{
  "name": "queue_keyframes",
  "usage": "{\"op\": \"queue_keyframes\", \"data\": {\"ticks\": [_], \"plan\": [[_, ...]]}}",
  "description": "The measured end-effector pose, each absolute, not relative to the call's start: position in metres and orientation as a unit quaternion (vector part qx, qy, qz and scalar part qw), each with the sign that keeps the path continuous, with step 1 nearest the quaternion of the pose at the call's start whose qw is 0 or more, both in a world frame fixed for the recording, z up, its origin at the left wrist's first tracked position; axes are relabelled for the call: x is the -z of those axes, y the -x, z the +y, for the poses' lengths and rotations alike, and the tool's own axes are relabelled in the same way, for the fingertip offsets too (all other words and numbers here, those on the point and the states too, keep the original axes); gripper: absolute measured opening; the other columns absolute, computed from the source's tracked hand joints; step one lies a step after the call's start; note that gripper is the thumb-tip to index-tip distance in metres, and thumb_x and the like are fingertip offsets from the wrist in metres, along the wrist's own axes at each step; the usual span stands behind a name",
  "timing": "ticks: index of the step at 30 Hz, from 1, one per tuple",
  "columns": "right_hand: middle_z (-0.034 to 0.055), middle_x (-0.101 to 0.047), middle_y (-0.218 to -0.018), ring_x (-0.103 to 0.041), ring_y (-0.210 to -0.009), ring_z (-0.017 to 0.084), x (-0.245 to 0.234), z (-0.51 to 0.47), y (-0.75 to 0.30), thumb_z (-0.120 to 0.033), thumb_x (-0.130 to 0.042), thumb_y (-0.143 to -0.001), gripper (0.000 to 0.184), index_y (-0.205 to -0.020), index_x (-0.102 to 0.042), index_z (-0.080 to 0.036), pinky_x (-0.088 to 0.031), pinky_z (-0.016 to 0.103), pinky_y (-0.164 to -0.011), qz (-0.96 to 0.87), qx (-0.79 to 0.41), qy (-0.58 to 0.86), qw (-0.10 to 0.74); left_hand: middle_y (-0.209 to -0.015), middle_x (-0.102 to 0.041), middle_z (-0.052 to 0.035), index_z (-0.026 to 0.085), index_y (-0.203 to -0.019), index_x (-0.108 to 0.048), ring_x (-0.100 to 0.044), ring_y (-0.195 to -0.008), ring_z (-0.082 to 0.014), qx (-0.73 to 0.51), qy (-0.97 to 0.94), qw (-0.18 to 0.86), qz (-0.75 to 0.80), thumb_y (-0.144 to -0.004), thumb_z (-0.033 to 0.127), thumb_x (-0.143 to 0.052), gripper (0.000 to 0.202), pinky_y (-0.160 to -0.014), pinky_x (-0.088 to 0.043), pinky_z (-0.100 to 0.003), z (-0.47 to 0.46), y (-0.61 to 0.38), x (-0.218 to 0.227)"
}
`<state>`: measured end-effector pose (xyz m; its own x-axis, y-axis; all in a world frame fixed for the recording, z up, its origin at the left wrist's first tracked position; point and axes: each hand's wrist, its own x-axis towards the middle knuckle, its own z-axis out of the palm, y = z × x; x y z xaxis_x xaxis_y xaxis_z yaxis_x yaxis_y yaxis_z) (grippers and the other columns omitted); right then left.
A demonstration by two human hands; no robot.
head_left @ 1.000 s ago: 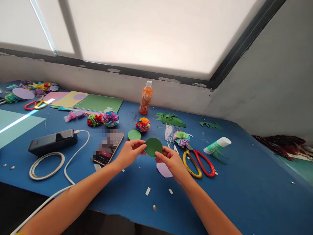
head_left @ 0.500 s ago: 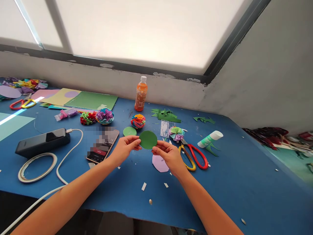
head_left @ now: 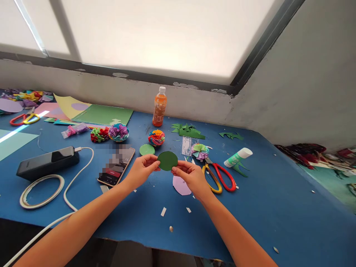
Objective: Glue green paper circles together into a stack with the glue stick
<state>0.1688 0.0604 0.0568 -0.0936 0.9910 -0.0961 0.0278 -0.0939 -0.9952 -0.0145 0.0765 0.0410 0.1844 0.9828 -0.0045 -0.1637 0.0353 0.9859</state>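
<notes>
Between my two hands I hold a dark green paper circle (head_left: 167, 161) just above the table. My left hand (head_left: 143, 170) pinches its left edge, and my right hand (head_left: 191, 176) pinches its right edge. Behind my left fingers lies a lighter green paper circle (head_left: 147, 150). A lilac paper circle (head_left: 181, 185) rests on the table below, partly covered by my right hand. Just right of that hand are scissors (head_left: 219, 176) with red and yellow handles. A pale green and lilac ruffled paper ball (head_left: 199, 151) sits behind them.
A glue stick (head_left: 238, 157) lies to the right. Farther back are a drink bottle (head_left: 159, 107), an orange ruffled ball (head_left: 156, 138) and green paper scraps (head_left: 187, 130). A phone (head_left: 116, 167), a power bank (head_left: 48, 163) with a white cable and a tape roll (head_left: 41, 191) lie left.
The dark green circle has tilted slightly and looks darker, still held by both hands. At the back left, the yellow sheet's far corner has lifted and curled up.
</notes>
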Motion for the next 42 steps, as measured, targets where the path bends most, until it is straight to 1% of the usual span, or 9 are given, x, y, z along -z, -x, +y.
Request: {"op": "queue_keyframes", "data": {"ticks": [13, 17, 19, 21, 23, 26, 33, 36, 42], "plan": [[0.0034, -0.069, -0.074, -0.063, -0.069, 0.017, -0.049, 0.055, -0.159, -0.040, -0.070, -0.066, 0.033, -0.090, -0.070, -0.018, -0.052, 0.033, -0.070, -0.549, -0.538, 0.489, 0.412, -0.077, -0.069, -0.0051, 0.012, -0.081, -0.069, -0.060, -0.073, -0.0184, -0.442, -0.527, 0.603, 0.403, -0.068, 0.035, -0.067, 0.026, -0.068, -0.047, -0.029, 0.076, 0.014, -0.041], [0.0061, -0.070, -0.085, -0.064, -0.078, 0.021, -0.065, 0.056, -0.170, -0.047, -0.057, -0.076, 0.036, -0.096, -0.068, -0.019, -0.051, 0.035, -0.073, -0.633, -0.415, 0.530, 0.383, -0.076, -0.070, -0.0056, 0.013, -0.079, -0.071, -0.062, -0.075, -0.0201, -0.455, -0.500, 0.609, 0.415, -0.065, 0.037, -0.070, 0.028, -0.069, -0.047, -0.030, 0.076, 0.014, -0.042], [0.0074, -0.070, -0.092, -0.063, -0.084, 0.024, -0.079, 0.058, -0.186, -0.046, -0.055, -0.079, 0.033, -0.097, -0.066, -0.021, -0.049, 0.036, -0.075, -0.686, -0.263, 0.599, 0.319, -0.079, -0.071, -0.0062, 0.013, -0.079, -0.071, -0.062, -0.075, -0.0195, -0.461, -0.480, 0.623, 0.411, -0.063, 0.037, -0.072, 0.029, -0.069, -0.047, -0.029, 0.076, 0.014, -0.042], [0.0092, -0.070, -0.087, -0.063, -0.081, 0.026, -0.092, 0.060, -0.209, -0.043, -0.050, -0.082, 0.030, -0.093, -0.066, -0.019, -0.047, 0.035, -0.069, -0.689, -0.118, 0.692, 0.182, -0.080, -0.071, -0.0065, 0.013, -0.079, -0.071, -0.062, -0.075, -0.0183, -0.464, -0.455, 0.647, 0.399, -0.061, 0.036, -0.073, 0.029, -0.069, -0.047, -0.028, 0.076, 0.013, -0.042], [0.0107, -0.069, -0.080, -0.064, -0.073, 0.027, -0.099, 0.058, -0.232, -0.039, -0.048, -0.084, 0.027, -0.089, -0.064, -0.017, -0.045, 0.033, -0.061, -0.652, -0.062, 0.756, 0.015, -0.079, -0.071, -0.0066, 0.013, -0.078, -0.071, -0.061, -0.074, -0.0170, -0.467, -0.421, 0.675, 0.386, -0.060, 0.035, -0.074, 0.028, -0.068, -0.047, -0.027, 0.077, 0.013, -0.042], [0.0123, -0.067, -0.080, -0.063, -0.071, 0.028, -0.095, 0.049, -0.258, -0.039, -0.048, -0.083, 0.027, -0.087, -0.061, -0.016, -0.042, 0.032, -0.056, -0.623, -0.051, 0.780, -0.033, -0.079, -0.069, -0.0062, 0.013, -0.078, -0.070, -0.060, -0.072, -0.0150, -0.475, -0.380, 0.702, 0.371, -0.060, 0.035, -0.075, 0.029, -0.066, -0.046, -0.025, 0.077, 0.014, -0.043], [0.0177, -0.058, -0.110, -0.061, -0.090, 0.028, -0.060, 0.047, -0.274, -0.043, -0.047, -0.084, 0.042, -0.109, -0.053, -0.011, -0.045, 0.031, -0.064, -0.603, -0.031, 0.797, -0.022, -0.072, -0.065, -0.0017, 0.013, -0.075, -0.067, -0.056, -0.065, -0.0104, -0.496, -0.342, 0.714, 0.356, -0.059, 0.033, -0.076, 0.027, -0.060, -0.044, -0.022, 0.077, 0.016, -0.047], [0.0194, -0.058, -0.106, -0.060, -0.090, 0.030, -0.054, 0.058, -0.278, -0.046, -0.047, -0.083, 0.048, -0.111, -0.053, -0.008, -0.045, 0.032, -0.063, -0.596, -0.028, 0.802, -0.023, -0.072, -0.065, -0.0012, 0.013, -0.076, -0.066, -0.057, -0.065, -0.0100, -0.502, -0.329, 0.717, 0.354, -0.058, 0.032, -0.076, 0.028, -0.059, -0.044, -0.021, 0.077, 0.017, -0.048], [0.0151, -0.062, -0.095, -0.062, -0.083, 0.026, -0.049, 0.062, -0.282, -0.042, -0.040, -0.086, 0.038, -0.099, -0.058, -0.012, -0.045, 0.030, -0.062, -0.601, -0.027, 0.799, -0.010, -0.067, -0.062, -0.0001, 0.016, -0.073, -0.061, -0.057, -0.058, -0.0091, -0.511, -0.304, 0.719, 0.361, -0.065, 0.034, -0.068, 0.021, -0.060, -0.048, -0.022, 0.081, 0.020, -0.047]]}}
